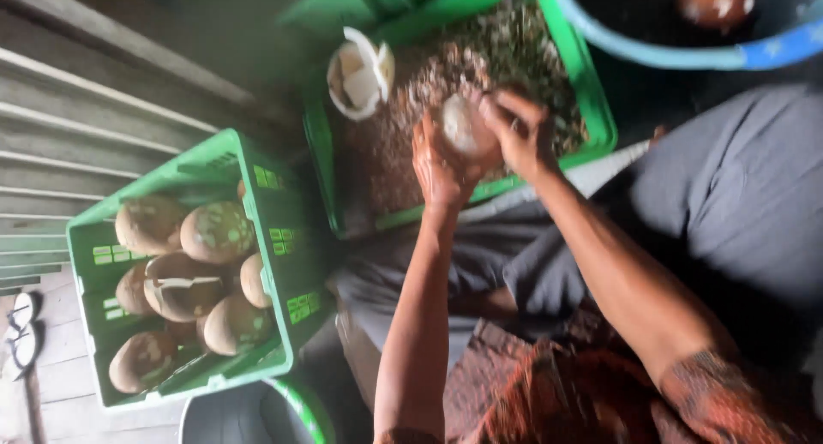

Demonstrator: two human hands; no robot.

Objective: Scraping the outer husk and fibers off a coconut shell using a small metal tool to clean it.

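1. Wooden slats and floorboards [60, 110] run along the left edge of our view, with a pair of sandals [21, 333] lying on the boards.
2. Beside them stands a green crate [197, 165] of brown, mottled coconuts [214, 231], one of them cracked open; these look not yet worked.
3. Further right, a second green crate [591, 93] holds a heap of shavings and husk bits [514, 50], and a white split shell piece [360, 75] rests on its rim, so we judge a good share is done.
4. Over that crate our left hand [439, 165] cups a pale, peeled coconut [461, 125] from below, fingers closed around it.
5. Our right hand [519, 131] presses on the same coconut from the other side; whether it holds a tool we cannot tell.
6. A blue tub [686, 58] sits at the top right.
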